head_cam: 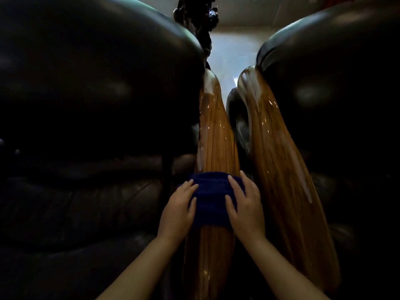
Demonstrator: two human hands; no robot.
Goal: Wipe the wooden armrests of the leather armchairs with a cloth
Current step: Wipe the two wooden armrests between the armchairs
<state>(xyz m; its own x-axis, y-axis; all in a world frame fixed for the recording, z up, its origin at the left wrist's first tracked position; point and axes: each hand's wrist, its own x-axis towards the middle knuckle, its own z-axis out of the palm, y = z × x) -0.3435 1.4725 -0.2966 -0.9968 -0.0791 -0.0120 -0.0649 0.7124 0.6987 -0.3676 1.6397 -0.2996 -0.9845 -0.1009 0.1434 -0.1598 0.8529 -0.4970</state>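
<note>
Both hands press a dark blue cloth [213, 199] draped over the left wooden armrest [216, 137]: the left hand [179, 210] lies flat on the cloth's left edge, fingers spread, and the right hand [245, 207] lies flat on its right edge, neither gripping. Glossy bare wood runs clear ahead of the cloth. A narrow gap separates this armrest from the right wooden armrest [279, 159]. Black leather armchairs [86, 94] bulge on both outer sides.

Glossy wooden armrest [216, 135] (grain visible), matt blue cloth [211, 198], shiny leather armchair [86, 94]
</note>
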